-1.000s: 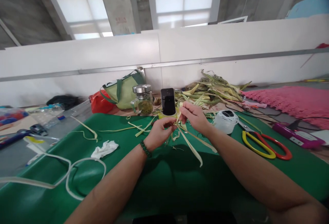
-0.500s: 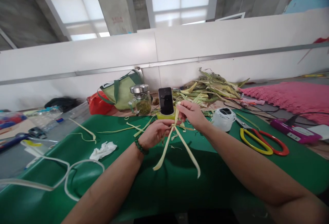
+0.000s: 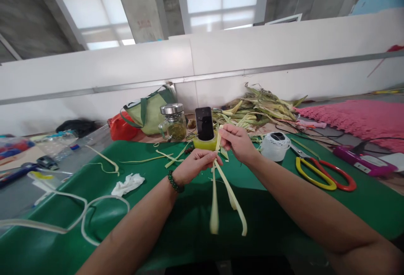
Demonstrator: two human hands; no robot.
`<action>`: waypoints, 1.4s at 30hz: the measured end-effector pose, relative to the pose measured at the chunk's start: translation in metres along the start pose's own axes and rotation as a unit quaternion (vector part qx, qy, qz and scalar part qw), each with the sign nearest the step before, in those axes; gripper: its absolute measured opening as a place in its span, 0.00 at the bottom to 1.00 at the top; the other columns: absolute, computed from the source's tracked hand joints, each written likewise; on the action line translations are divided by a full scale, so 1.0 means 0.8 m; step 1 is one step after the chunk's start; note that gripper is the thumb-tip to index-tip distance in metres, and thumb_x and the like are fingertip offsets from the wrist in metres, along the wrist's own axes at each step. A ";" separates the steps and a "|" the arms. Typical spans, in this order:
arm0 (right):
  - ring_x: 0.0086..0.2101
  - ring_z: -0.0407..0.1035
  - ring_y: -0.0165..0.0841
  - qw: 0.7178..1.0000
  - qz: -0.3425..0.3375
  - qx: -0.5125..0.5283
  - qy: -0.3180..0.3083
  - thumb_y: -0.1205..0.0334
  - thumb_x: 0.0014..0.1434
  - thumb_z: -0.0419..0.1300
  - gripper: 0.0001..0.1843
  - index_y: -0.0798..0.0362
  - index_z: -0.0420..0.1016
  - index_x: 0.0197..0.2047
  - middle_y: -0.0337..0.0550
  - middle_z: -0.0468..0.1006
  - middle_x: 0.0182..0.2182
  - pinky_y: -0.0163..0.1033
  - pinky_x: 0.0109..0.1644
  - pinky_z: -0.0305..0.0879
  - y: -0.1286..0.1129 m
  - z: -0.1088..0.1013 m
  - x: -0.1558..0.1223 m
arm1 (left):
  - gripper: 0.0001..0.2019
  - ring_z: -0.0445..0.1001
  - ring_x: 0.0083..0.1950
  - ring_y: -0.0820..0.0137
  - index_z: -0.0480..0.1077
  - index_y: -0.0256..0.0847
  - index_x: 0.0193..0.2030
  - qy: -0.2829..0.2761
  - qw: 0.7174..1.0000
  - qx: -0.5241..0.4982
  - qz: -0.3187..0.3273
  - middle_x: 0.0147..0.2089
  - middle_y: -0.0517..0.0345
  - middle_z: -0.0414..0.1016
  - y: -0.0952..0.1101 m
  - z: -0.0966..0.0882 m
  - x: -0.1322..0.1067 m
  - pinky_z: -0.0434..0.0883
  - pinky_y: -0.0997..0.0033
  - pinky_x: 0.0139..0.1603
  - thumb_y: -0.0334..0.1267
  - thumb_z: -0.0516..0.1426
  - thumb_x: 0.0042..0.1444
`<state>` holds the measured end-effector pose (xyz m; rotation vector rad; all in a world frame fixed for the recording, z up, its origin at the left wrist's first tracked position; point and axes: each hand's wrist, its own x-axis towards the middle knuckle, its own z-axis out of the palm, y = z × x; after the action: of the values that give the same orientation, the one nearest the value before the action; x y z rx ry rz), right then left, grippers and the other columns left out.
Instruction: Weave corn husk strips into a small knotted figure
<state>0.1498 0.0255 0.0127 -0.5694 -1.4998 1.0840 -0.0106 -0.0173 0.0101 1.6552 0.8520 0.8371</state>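
Observation:
Pale yellow-green plant-leaf strips (image 3: 227,185) run between my hands at the middle of the view, their loose ends hanging down over the green mat. My left hand (image 3: 198,163) pinches the strips where they come together; a green bead bracelet (image 3: 175,182) is on that wrist. A little higher and to the right, my right hand (image 3: 236,140) is closed on the upper part of the strips. Just behind the hands a black phone (image 3: 204,123) leans upright in a yellow-green holder (image 3: 204,143). The exact crossing of the strips is hidden by my fingers.
Scissors with yellow and red handles (image 3: 325,174) lie right, beside a white container (image 3: 275,147). A glass jar (image 3: 175,125), a green bag (image 3: 150,113) and a heap of leaves (image 3: 265,104) stand behind. Crumpled tissue (image 3: 128,184) and white tubing (image 3: 85,212) are left on the green mat (image 3: 151,241).
My left hand has shifted slightly, its thumb now over the join. The hanging strips have swung closer together, the left one moving right and down, and a further end shows between them.

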 end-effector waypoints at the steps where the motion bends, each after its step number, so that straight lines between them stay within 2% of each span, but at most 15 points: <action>1: 0.13 0.54 0.20 1.000 0.001 0.013 0.003 0.51 0.53 0.61 0.20 0.54 0.63 0.19 0.32 0.65 0.14 0.29 0.17 0.49 0.000 -0.001 0.000 | 0.25 0.48 0.20 0.79 0.74 0.32 0.27 -0.004 1.000 0.007 0.006 0.18 0.65 0.53 0.001 0.000 0.000 0.44 0.73 0.22 0.57 0.55 0.50; 5: 0.13 0.54 0.20 1.000 0.004 0.026 -0.007 0.52 0.53 0.61 0.19 0.55 0.63 0.19 0.32 0.65 0.14 0.29 0.17 0.47 0.002 -0.005 0.002 | 0.24 0.49 0.21 0.78 0.75 0.32 0.26 -0.013 0.999 0.031 0.018 0.18 0.65 0.52 0.002 0.000 -0.002 0.46 0.73 0.23 0.56 0.55 0.52; 8: 0.14 0.56 0.20 0.999 0.017 0.022 -0.024 0.52 0.52 0.62 0.19 0.55 0.63 0.19 0.32 0.65 0.15 0.29 0.18 0.50 0.003 -0.005 0.004 | 0.23 0.51 0.22 0.77 0.76 0.33 0.26 -0.004 1.000 0.011 0.017 0.18 0.63 0.55 0.000 0.000 -0.003 0.49 0.73 0.24 0.55 0.55 0.51; 11: 0.15 0.56 0.21 0.998 0.050 0.021 -0.043 0.50 0.52 0.62 0.18 0.55 0.65 0.22 0.31 0.64 0.14 0.28 0.19 0.51 0.003 0.000 0.005 | 0.23 0.52 0.22 0.77 0.78 0.33 0.30 0.004 1.000 -0.005 0.000 0.18 0.62 0.58 -0.002 0.001 -0.001 0.51 0.74 0.24 0.54 0.54 0.52; 14: 0.14 0.54 0.19 0.991 0.096 0.074 -0.062 0.50 0.50 0.62 0.16 0.54 0.66 0.27 0.31 0.67 0.16 0.27 0.16 0.48 0.001 0.007 0.002 | 0.20 0.59 0.25 0.75 0.76 0.34 0.27 0.009 0.999 0.033 0.025 0.21 0.59 0.64 -0.002 0.001 0.003 0.57 0.74 0.28 0.53 0.57 0.50; 16: 0.12 0.51 0.18 0.981 0.121 0.139 -0.056 0.50 0.48 0.64 0.17 0.54 0.65 0.27 0.31 0.69 0.18 0.27 0.15 0.45 -0.002 0.011 -0.001 | 0.20 0.63 0.29 0.72 0.74 0.35 0.24 0.016 0.997 0.055 0.049 0.24 0.57 0.68 -0.004 0.002 0.005 0.61 0.72 0.33 0.52 0.57 0.50; 18: 0.12 0.48 0.16 0.974 0.134 0.178 -0.038 0.52 0.46 0.65 0.17 0.54 0.64 0.27 0.29 0.67 0.16 0.26 0.14 0.43 -0.006 0.013 -0.003 | 0.20 0.65 0.30 0.71 0.74 0.35 0.25 0.013 0.996 0.075 0.055 0.25 0.56 0.70 -0.006 0.004 0.007 0.63 0.71 0.35 0.52 0.55 0.52; 23: 0.11 0.45 0.16 0.972 0.149 0.183 -0.007 0.54 0.45 0.66 0.16 0.55 0.64 0.25 0.27 0.63 0.12 0.25 0.13 0.41 -0.012 0.013 -0.006 | 0.20 0.65 0.30 0.71 0.74 0.34 0.25 -0.008 0.993 0.109 0.052 0.25 0.56 0.70 -0.007 0.006 0.005 0.62 0.71 0.35 0.50 0.53 0.54; 28: 0.11 0.43 0.16 0.974 0.157 0.164 -0.010 0.52 0.44 0.66 0.17 0.54 0.65 0.25 0.26 0.62 0.12 0.26 0.13 0.41 -0.008 0.009 -0.002 | 0.19 0.65 0.30 0.70 0.74 0.35 0.24 -0.035 0.993 0.106 0.044 0.25 0.55 0.70 -0.001 0.008 0.002 0.62 0.70 0.36 0.50 0.54 0.53; 31: 0.11 0.47 0.17 0.983 0.137 0.125 -0.002 0.50 0.45 0.65 0.18 0.54 0.65 0.26 0.28 0.64 0.14 0.27 0.15 0.46 -0.004 0.003 0.003 | 0.19 0.66 0.33 0.69 0.75 0.36 0.25 0.001 0.994 0.099 0.048 0.27 0.55 0.70 -0.003 0.005 0.003 0.62 0.70 0.39 0.50 0.55 0.52; 35: 0.18 0.61 0.23 0.994 0.097 -0.041 -0.012 0.46 0.49 0.61 0.18 0.53 0.66 0.30 0.34 0.69 0.21 0.31 0.23 0.59 -0.009 -0.005 0.008 | 0.20 0.60 0.26 0.74 0.77 0.36 0.28 0.128 0.991 0.025 0.023 0.22 0.60 0.65 -0.014 -0.005 0.010 0.59 0.73 0.30 0.53 0.56 0.51; 37: 0.20 0.62 0.25 0.979 0.093 -0.159 -0.084 0.46 0.51 0.60 0.18 0.54 0.66 0.27 0.33 0.67 0.19 0.32 0.25 0.58 -0.011 -0.006 0.006 | 0.22 0.58 0.25 0.75 0.77 0.35 0.29 0.164 0.986 0.012 0.029 0.21 0.61 0.63 -0.019 -0.012 0.013 0.58 0.74 0.28 0.55 0.57 0.49; 40: 0.18 0.55 0.24 0.934 0.063 -0.278 -0.216 0.49 0.51 0.60 0.20 0.54 0.61 0.18 0.32 0.59 0.15 0.32 0.23 0.50 -0.005 -0.005 0.002 | 0.23 0.59 0.25 0.76 0.77 0.35 0.30 0.184 0.982 0.019 0.042 0.20 0.62 0.63 -0.021 -0.020 0.015 0.59 0.75 0.28 0.57 0.57 0.48; 42: 0.19 0.52 0.24 0.926 0.023 -0.293 -0.237 0.51 0.53 0.58 0.22 0.53 0.56 0.16 0.31 0.54 0.15 0.32 0.23 0.47 0.000 -0.004 0.000 | 0.24 0.61 0.25 0.75 0.77 0.35 0.29 0.190 0.981 0.008 0.032 0.20 0.61 0.65 -0.019 -0.023 0.014 0.60 0.75 0.28 0.58 0.57 0.48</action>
<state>0.1528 0.0267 0.0122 -0.7894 -2.2776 0.8276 -0.0223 0.0040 0.0004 1.5654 1.0709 1.2180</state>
